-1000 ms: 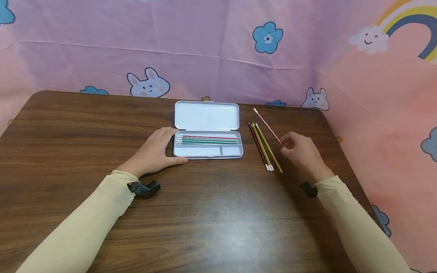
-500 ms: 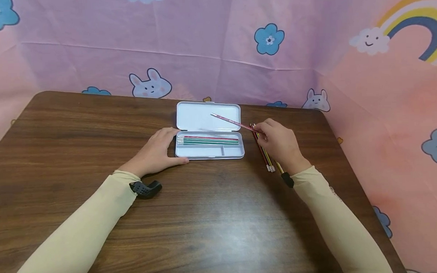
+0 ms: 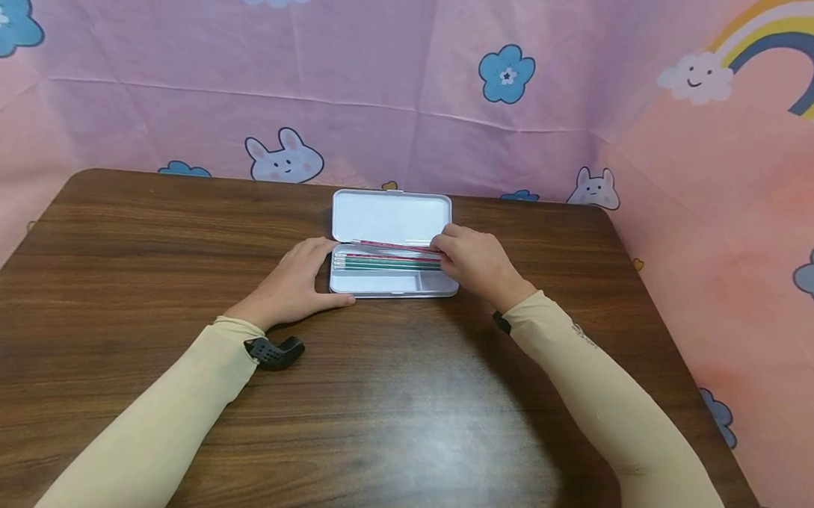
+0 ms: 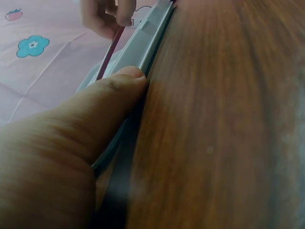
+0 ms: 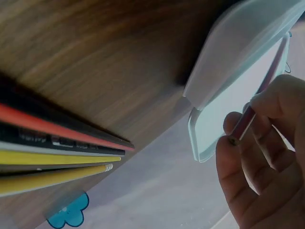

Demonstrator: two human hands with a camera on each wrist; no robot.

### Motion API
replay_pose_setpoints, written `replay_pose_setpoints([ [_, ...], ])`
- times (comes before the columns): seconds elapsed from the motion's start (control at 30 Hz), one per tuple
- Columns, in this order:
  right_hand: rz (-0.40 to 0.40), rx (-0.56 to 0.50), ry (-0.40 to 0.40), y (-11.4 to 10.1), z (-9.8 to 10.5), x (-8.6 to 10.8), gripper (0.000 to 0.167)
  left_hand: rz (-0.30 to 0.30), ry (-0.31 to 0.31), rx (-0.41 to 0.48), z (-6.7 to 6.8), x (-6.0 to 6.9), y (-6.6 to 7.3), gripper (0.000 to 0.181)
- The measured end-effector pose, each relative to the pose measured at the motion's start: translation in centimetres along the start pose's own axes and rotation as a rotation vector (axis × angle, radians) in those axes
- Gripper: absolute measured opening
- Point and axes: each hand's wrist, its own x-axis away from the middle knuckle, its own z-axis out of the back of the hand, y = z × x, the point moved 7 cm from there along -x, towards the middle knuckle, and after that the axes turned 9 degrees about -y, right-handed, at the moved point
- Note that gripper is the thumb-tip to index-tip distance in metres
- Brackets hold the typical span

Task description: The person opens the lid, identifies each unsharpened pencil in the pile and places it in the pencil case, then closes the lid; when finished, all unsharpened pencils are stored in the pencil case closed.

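A white pencil case [image 3: 381, 285] lies with its lid raised at the back of the table. Green pencils [image 3: 394, 266] and a red one lie in its long rear compartment. My left hand [image 3: 290, 284] holds the case's left end, its thumb along the front side. A red patterned pencil [image 3: 395, 245] is pinched near one end by my right hand [image 3: 477, 263]. It slants over the case near the hinge, above the other pencils. In the right wrist view the pinched pencil's bare end [image 5: 237, 136] pokes out between thumb and fingers.
Several loose pencils [image 5: 57, 160], black-red and yellow among them, lie on the table right of the case. My right hand and arm hide them in the head view. A patterned cloth [image 3: 374, 83] hangs behind the brown table [image 3: 358, 405].
My right hand has carried the red patterned pencil leftward from right of the loose pencils to over the case. The pencil has turned nearly parallel to the case. My left hand stays put.
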Motion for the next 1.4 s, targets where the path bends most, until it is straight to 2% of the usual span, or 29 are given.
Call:
replay_pose_setpoints([
  [0.23, 0.010, -0.004, -0.021, -0.2, -0.3, -0.6, 0.020, 0.000, 0.003, 0.000, 0.1, 0.2, 0.0, 0.101],
  [0.43, 0.017, -0.003, -0.082, -0.7, -0.7, -1.6, 0.022, 0.010, 0.005, 0.001, 0.4, 0.3, -0.3, 0.103],
  [0.7, 0.030, 0.072, -0.139, -1.2, -1.6, -3.1, 0.025, 0.011, 0.004, -0.005, 0.4, 0.2, -0.4, 0.102],
  [0.87, 0.003, 0.091, -0.160, -0.9, -2.3, -3.3, 0.027, 0.011, 0.000, -0.002, 0.2, 0.1, -0.2, 0.102],
  [1.23, 0.003, 0.038, -0.192, -0.8, -2.3, -2.8, 0.028, 0.008, -0.001, -0.006, 0.1, -0.1, 0.0, 0.103],
  [1.4, 0.079, -0.031, -0.193, -0.7, -2.0, -2.4, 0.029, 0.007, -0.004, -0.015, 0.1, -0.1, -0.2, 0.104],
])
